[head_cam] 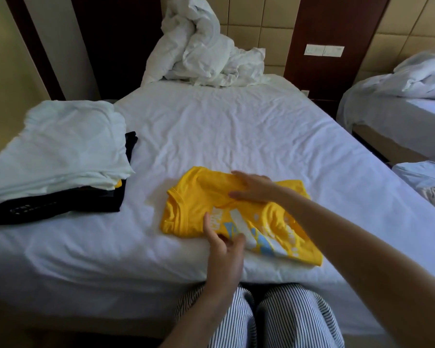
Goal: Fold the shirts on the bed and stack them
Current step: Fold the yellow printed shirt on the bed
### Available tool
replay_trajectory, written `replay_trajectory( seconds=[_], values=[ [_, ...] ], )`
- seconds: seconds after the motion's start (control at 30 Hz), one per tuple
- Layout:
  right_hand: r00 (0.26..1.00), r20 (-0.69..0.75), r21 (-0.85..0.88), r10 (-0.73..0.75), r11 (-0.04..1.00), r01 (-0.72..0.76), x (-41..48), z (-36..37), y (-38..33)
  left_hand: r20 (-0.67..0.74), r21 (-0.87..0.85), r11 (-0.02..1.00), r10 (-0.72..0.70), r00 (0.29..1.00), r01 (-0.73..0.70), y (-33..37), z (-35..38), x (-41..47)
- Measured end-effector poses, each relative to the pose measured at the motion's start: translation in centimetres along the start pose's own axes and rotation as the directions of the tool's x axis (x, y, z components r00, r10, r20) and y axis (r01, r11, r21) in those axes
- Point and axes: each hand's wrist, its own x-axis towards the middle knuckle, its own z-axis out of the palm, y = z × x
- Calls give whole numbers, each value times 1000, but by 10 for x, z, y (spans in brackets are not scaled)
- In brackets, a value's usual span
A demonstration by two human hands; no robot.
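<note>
A yellow shirt [194, 209] with a white and blue print lies partly folded near the front edge of the bed [236, 126]. My right hand [254, 188] rests on its far part, fingers extended and slightly bent over a fold of the cloth. My left hand [224, 244] sits at the shirt's near edge, fingers loosely curled against the fabric; whether it pinches the hem is unclear. At the left of the bed stands a stack of folded shirts [60, 149], white ones on top and black ones [60, 204] beneath, with a sliver of yellow between.
A crumpled white duvet [201, 51] is heaped at the head of the bed. A second bed [407, 106] with rumpled bedding stands to the right across a narrow gap. More cloth [427, 179] lies at the right edge. My striped trousers show at the bottom.
</note>
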Motion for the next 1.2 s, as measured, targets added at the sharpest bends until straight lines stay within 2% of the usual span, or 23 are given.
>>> replay_trajectory(
  seconds=[0.1,0.17,0.23,0.37,0.47,0.57,0.63,0.67,0.73,0.8,0.87,1.0,1.2],
  values=[
    [991,-132,-26,9,1000,-12,-4,20,0,-83,40,997,64,994,-60,1,18,16],
    [981,-195,-43,-18,999,10,-9,26,1,-109,164,980,131,985,-112,1,33,20],
    [978,-208,-69,-33,997,18,-12,27,3,-86,242,958,177,980,-152,-1,44,16],
    [984,-175,-42,17,999,-25,-17,21,0,-7,234,963,140,990,-134,-2,38,22],
    [980,-177,56,90,995,-82,-26,6,-7,27,215,954,210,977,-211,6,12,45],
    [919,-347,245,186,964,-103,-42,-13,-19,60,185,915,353,934,-358,30,-21,66],
    [876,-409,327,257,937,-122,-52,-15,-28,84,155,906,384,920,-393,36,-33,72],
    [880,-379,341,287,927,-155,-57,-9,-30,69,145,925,345,936,-351,32,-36,70],
    [916,-232,333,328,912,-242,-65,13,-28,-9,108,970,222,975,-220,14,-39,60],
    [929,-147,337,340,900,-276,-74,34,-25,-104,115,982,161,982,-149,-6,-40,48],
    [926,-166,403,339,880,-250,-80,40,-23,-129,200,961,219,967,-191,-18,-41,42],
    [928,-164,486,335,846,-220,-83,34,-26,20,430,862,288,957,-269,-16,-32,41],
    [906,-282,654,316,754,-60,-84,10,-46,116,411,838,343,932,-359,12,-36,62]
  ],
)
